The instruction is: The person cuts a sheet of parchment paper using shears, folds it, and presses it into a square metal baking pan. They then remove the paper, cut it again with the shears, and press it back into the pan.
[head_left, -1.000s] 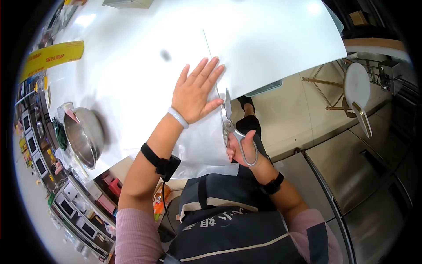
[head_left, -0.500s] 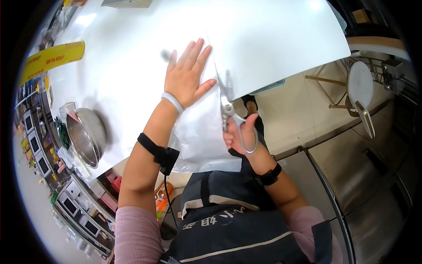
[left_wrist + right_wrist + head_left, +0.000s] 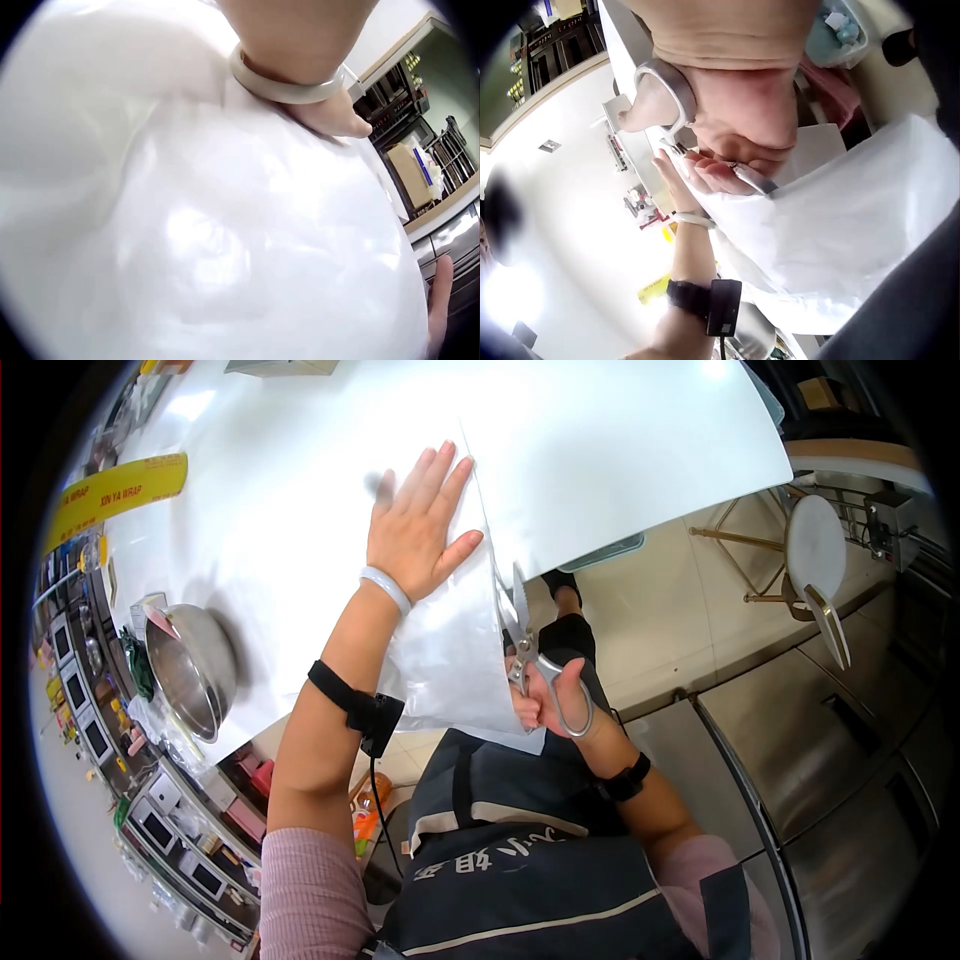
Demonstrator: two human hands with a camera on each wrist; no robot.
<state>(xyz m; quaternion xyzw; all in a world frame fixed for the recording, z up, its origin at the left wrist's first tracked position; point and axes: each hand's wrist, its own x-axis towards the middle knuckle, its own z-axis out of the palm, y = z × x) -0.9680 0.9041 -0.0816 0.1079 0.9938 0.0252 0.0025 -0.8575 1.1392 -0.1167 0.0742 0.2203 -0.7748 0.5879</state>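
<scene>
A large white sheet (image 3: 620, 450) covers the table and hangs over its near edge. My left hand (image 3: 415, 530) lies flat on the sheet just left of a straight cut line, fingers straight and spread, a pale bracelet (image 3: 285, 86) on its wrist. My right hand (image 3: 548, 695) grips the handles of metal scissors (image 3: 518, 622) below the table edge, their blades pointing up along the cut at the sheet's hanging part (image 3: 450, 650). In the right wrist view the fingers curl through the scissor handles (image 3: 667, 90) beside the sheet (image 3: 840, 232).
A steel bowl (image 3: 190, 670) sits at the table's left near edge, and a yellow wrap box (image 3: 115, 490) lies at the far left. A round stool (image 3: 810, 550) stands on the floor to the right. Steel counters (image 3: 830, 760) run along the right, shelves of small goods (image 3: 80, 690) along the left.
My left hand slid farther up the sheet along the cut line. The scissors moved forward along the cut, then drew back toward my body.
</scene>
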